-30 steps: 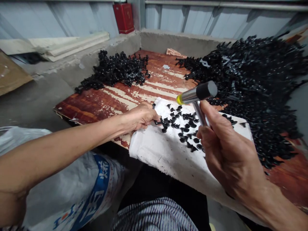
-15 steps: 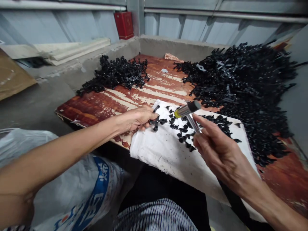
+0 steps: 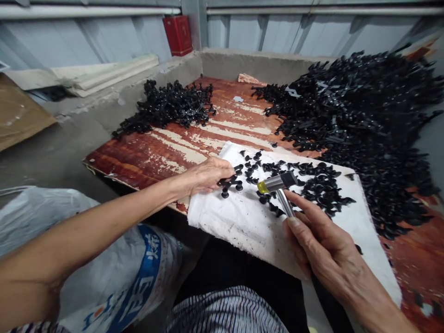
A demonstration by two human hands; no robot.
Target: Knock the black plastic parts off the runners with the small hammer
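1. Worn, flat red-brown wooden tabletop (image 3: 121, 157) lies beneath.
2. White, roughly rectangular cloth (image 3: 218, 219) covers part, probably as padding.
3. Right hand (image 3: 321, 245) wraps a T-shaped silver metal hammer (image 3: 275, 183), forefinger extended, likely for control.
4. Left hand (image 3: 210, 175) pinches a small, black, knobbed plastic-looking part (image 3: 228, 182) over the cloth, likely steadying it.

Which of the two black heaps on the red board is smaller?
The left heap, beyond the left hand; the right heap spreads wider and piles higher.

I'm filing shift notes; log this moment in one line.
left hand: holds black part | right hand: grips hammer | white cloth: bears loose black pieces
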